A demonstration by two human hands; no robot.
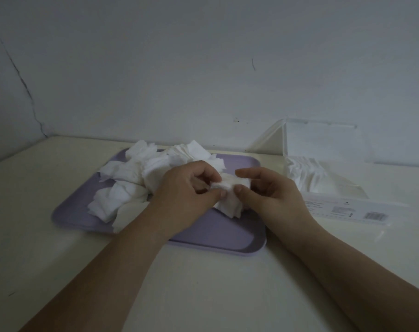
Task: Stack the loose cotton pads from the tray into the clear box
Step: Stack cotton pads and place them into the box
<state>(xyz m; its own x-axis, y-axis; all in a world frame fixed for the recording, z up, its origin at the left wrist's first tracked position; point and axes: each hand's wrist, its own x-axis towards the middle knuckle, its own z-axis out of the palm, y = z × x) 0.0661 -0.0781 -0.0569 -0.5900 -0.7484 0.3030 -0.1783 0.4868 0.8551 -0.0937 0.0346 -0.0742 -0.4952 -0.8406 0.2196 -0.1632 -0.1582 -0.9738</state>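
Two hands on one small bundle of cotton pads, held between them just above the tray. Left hand pinches the bundle's left end, thumb on the near side, fingers curled over the far side. Right hand pinches the right end, thumb near, index finger laid over the top. Neither hand is spread wide. Bundle is ragged: lower pads hang out below the thumbs and the edges are not flush.

Loose pads sit in a heap on the tray, left of and beyond the left hand. Clear box sits right of the right hand, slightly beyond it. Its lid stands open at the back and there are pads already inside. All of it is on a pale table.

My read: the step in hand is squaring the bundle before transfer. Most of the heap is not yet moved, so the task is early to mid.

To do it well:
- tap the bundle's lower edge on the tray to align it
- keep light pressure at both ends, since cotton compresses and sheds pads if squeezed unevenly
- tuck in the hanging pads before lifting
- hand over to the right hand alone only once flush
- drop it in beside the pads already in the box, same orientation

Risk: loose bottom pads fall off mid-carry.
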